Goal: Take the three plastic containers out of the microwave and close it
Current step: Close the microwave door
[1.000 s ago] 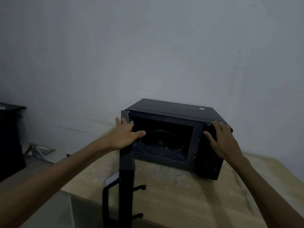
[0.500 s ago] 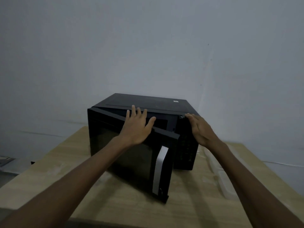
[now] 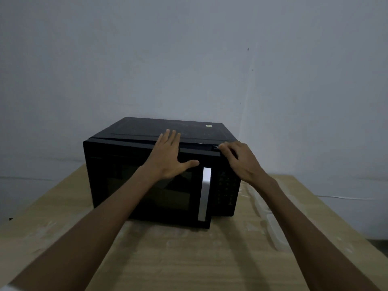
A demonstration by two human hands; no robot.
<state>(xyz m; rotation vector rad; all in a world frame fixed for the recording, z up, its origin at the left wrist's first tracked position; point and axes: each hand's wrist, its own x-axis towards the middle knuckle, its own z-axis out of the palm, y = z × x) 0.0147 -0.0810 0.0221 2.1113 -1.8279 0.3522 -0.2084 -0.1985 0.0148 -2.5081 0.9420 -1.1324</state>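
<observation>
Left hand (image 3: 168, 158) flat, fingers spread, against microwave (image 3: 147, 131) door (image 3: 117, 175), handle edge just right; right hand (image 3: 239, 162) loosely curled, empty, at top corner.

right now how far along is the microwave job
Nearly done. Clear containers already lie on the table right of the microwave; how many is hard to tell. In hand: the left hand lies flat on the door, which sits almost flush, while the right hand steadies the top right corner. Left: press the door fully shut.
</observation>
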